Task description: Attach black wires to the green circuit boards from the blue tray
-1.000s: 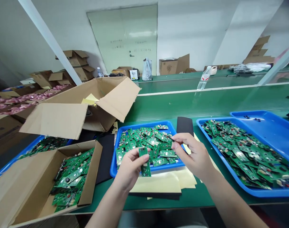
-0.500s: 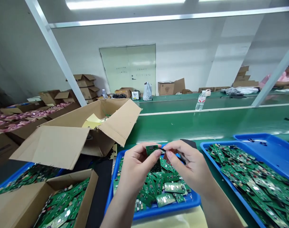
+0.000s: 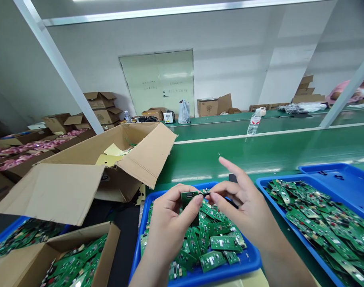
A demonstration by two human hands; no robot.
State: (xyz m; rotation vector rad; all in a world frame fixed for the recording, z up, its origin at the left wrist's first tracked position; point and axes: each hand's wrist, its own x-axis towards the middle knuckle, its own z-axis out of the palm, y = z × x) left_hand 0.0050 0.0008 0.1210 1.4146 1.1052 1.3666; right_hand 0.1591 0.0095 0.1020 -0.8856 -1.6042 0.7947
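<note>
At the far left an open box (image 3: 108, 255) holds loose green boards. Beside it, the left hand (image 3: 170, 225) is raised above the middle tray (image 3: 199, 276), and its grip is closed on one small board (image 3: 188, 197), thumb in front and fingers behind. The board stands nearly upright in the air, over the heap and not touching it.

The right hand (image 3: 250, 209) meets it from the right. Thumb and middle finger are pinched together on a tiny dark part (image 3: 206, 193) at the board's upper right edge, and the forefinger points free. What the part is exactly, it is too small to tell.

To do this well, I think the left grip should stay on the edges and be firm, so the board does not twist. The right grip should push straight and gently, because such a small part can slip or tilt.

The board is green, rectangular and thin, with a darker patch on its face, like the many in the trays. A second tray (image 3: 286, 177) of boards lies at the right on the counter (image 3: 259, 155).
</note>
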